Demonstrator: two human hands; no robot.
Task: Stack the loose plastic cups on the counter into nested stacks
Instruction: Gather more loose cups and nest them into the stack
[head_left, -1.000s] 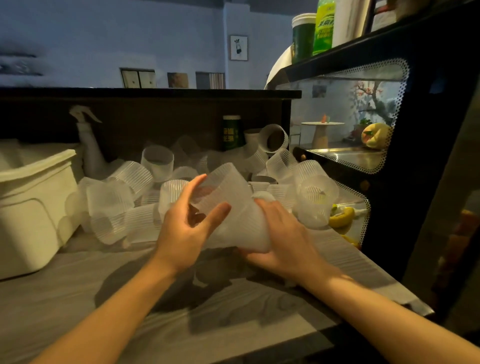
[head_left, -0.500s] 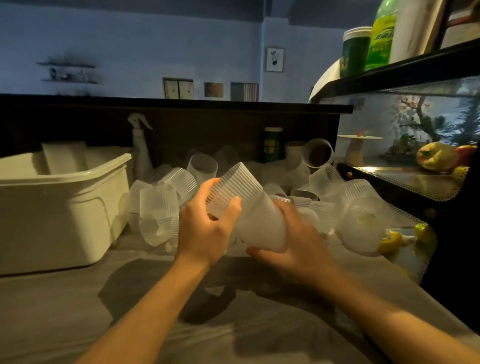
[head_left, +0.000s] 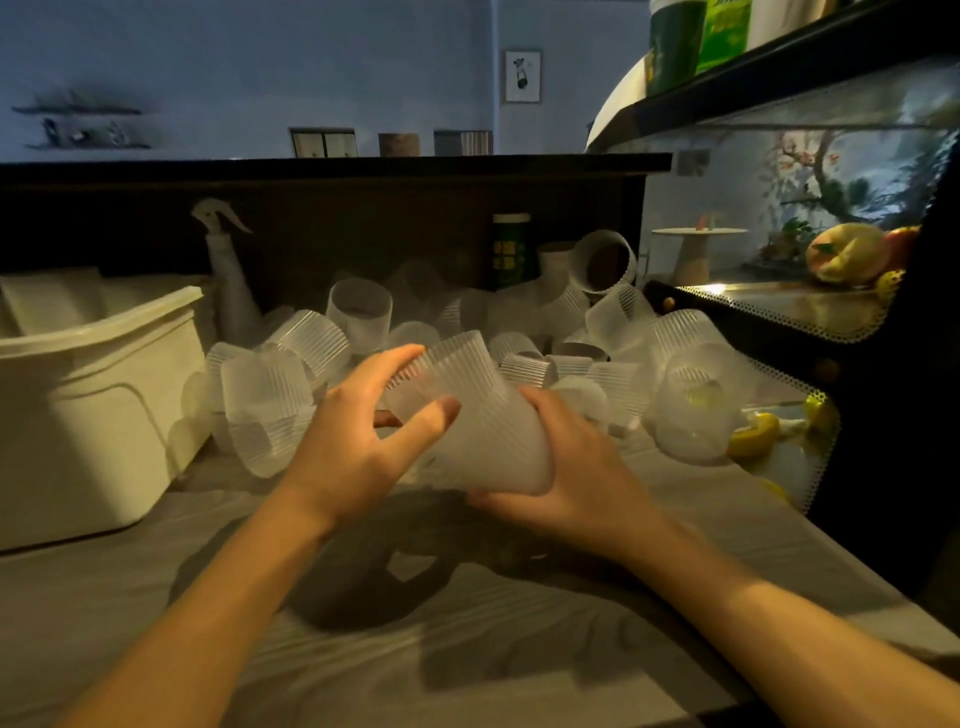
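Note:
A nested stack of ribbed translucent plastic cups (head_left: 478, 421) is tilted in front of me, mouth up and to the left, held above the grey counter (head_left: 467, 649). My right hand (head_left: 566, 473) cups its narrow bottom end from below and the right. At the wide mouth end my left hand (head_left: 358, 441) grips the rim, thumb on the near side and fingers curled over the top. Behind the hands several loose cups (head_left: 311, 343) lie in a jumbled pile across the back of the counter, some upright, most on their sides.
A cream plastic tub (head_left: 93, 395) stands at the left. A spray bottle (head_left: 223, 275) and a dark can (head_left: 511, 249) stand against the dark back panel. A glass display case (head_left: 779, 322) with fruit closes off the right side.
The view has shifted slightly closer and lower. Both hands keep hold of the stack, which has tilted a little more, and my left thumb has moved further along the rim.

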